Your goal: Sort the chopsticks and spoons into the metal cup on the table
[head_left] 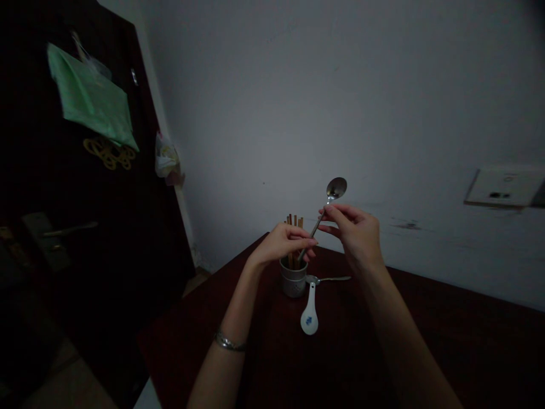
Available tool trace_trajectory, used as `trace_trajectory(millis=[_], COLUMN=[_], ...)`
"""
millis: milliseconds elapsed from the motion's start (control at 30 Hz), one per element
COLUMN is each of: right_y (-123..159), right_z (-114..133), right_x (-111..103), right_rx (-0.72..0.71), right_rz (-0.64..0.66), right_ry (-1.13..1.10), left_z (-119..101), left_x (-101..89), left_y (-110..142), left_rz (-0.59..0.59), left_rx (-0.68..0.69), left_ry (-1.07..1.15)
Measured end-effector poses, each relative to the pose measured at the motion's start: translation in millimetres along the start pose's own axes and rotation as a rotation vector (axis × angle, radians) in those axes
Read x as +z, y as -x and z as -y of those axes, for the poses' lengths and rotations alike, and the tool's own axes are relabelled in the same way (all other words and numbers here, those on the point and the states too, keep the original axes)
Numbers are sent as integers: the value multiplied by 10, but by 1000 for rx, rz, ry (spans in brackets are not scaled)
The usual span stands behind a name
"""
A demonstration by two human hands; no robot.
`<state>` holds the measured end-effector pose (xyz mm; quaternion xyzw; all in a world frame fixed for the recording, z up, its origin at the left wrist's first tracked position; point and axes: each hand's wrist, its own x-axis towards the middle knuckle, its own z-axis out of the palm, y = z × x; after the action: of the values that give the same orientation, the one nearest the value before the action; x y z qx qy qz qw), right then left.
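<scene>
A long-handled metal spoon (336,188) is held bowl up, tilted to the right, above the table. My right hand (357,230) pinches its handle just below the bowl. Lower on the same handle, my left hand (286,243) has its fingers closed, with the handle's end by the rim of a grey perforated utensil holder (293,281). Several wooden chopsticks (295,220) stand in that holder, partly hidden behind my left hand. A white ceramic soup spoon (309,318) with a blue mark lies in front of it. Behind that lies another metal spoon (334,279), handle toward the right.
The dark red table (264,352) meets a pale wall (340,102). On the left stands a dark door (25,170) with a lever handle (70,229) and a hanging green cloth (93,102). A wall socket (504,187) is at the right.
</scene>
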<state>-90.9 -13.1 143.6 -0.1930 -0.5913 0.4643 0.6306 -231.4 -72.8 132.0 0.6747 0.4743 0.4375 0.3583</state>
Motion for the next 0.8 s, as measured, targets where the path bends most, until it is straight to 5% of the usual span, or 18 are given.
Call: trace_trajectory(millis=[100,200,333,433,533,633,800], right_y=[-4,-10,-44,-72,-87,-103,-151], right_z=[30,49,30,16,7,-31,-177], right_x=[-33,-86,-154,-176,-180,-189,-227], right_rx=[34,89,151,163,186,206,225], right_rz=[81,144,150,143,131,146,210], right_ry=[-3,0,27,75,105,118,143], left_z=[-56,-103,62,403,822,1190,1548], left_x=[12,-75,-464,-812,-1000,-989,-805], left_y=[3,28,71,83,93,123,161], left_rz=[-87,-327,-752,-954,-910,-775,-661], left_rx=[-6,51,94,-57,-289,-560,-697], left_ry=[-6,26,13,-120,-283,-333,-302])
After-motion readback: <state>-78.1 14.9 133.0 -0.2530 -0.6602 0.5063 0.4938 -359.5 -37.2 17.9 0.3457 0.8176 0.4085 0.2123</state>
